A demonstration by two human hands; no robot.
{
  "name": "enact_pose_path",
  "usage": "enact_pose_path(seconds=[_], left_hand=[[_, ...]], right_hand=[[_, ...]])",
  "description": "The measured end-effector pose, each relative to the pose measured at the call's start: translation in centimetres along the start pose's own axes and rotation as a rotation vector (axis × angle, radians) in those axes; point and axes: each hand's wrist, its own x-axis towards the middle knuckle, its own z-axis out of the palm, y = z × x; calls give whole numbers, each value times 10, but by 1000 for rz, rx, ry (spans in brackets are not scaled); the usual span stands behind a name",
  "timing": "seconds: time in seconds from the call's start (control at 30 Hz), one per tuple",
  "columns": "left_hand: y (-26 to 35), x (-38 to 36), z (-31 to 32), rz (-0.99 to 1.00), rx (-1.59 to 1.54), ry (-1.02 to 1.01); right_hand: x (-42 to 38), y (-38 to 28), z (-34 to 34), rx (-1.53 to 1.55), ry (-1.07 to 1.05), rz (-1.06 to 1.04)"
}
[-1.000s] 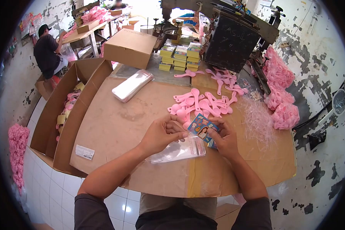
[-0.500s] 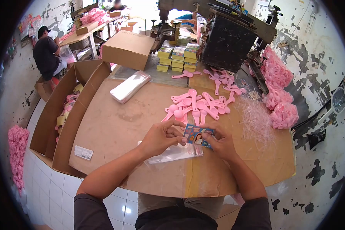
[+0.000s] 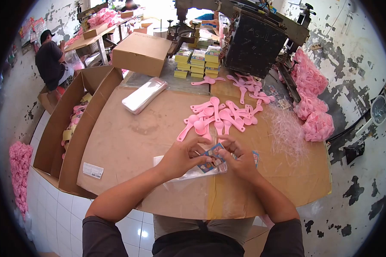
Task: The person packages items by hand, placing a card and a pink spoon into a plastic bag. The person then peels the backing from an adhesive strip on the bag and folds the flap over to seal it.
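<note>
My left hand (image 3: pixel 181 157) and my right hand (image 3: pixel 240 160) meet over a small printed card (image 3: pixel 212 156), both pinching it at its edges. Under my hands lies a clear plastic bag (image 3: pixel 188 173) flat on the cardboard-covered table (image 3: pixel 128 141). Another printed card (image 3: pixel 255 157) peeks out to the right of my right hand. Just beyond my fingers a pile of pink plastic spoons (image 3: pixel 216 116) is spread over the table.
A stack of clear bags (image 3: pixel 144 95) lies at the far left of the table. An open carton (image 3: pixel 68 124) with pink items stands on the left, a shut box (image 3: pixel 142 53) and stacked yellow packs (image 3: pixel 197 62) behind. Pink bundles (image 3: pixel 313 107) sit right. A person (image 3: pixel 51 60) works far left.
The card has moved down and left toward the bag, tilting between my fingers. My hands have drawn closer together over the bag's mouth.
</note>
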Motion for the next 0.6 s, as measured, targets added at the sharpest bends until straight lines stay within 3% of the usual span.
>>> enact_pose_path(seconds=[0.03, 0.23, 0.33, 0.43, 0.6], left_hand=[[2, 1, -1, -3, -7, 18], [-4, 5, -1, 24, -160, 132], [-5, 5, -2, 40, -85, 120], [-5, 5, 0, 33, -163, 150], [-6, 5, 3, 62, -118, 203]], right_hand=[[1, 2, -2, 61, 49, 6], [-3, -9, 1, -455, -102, -226], [-3, -6, 16, -157, 76, -124], [-1, -6, 13, -39, 109, -101], [-3, -7, 9, -388, -72, -231]])
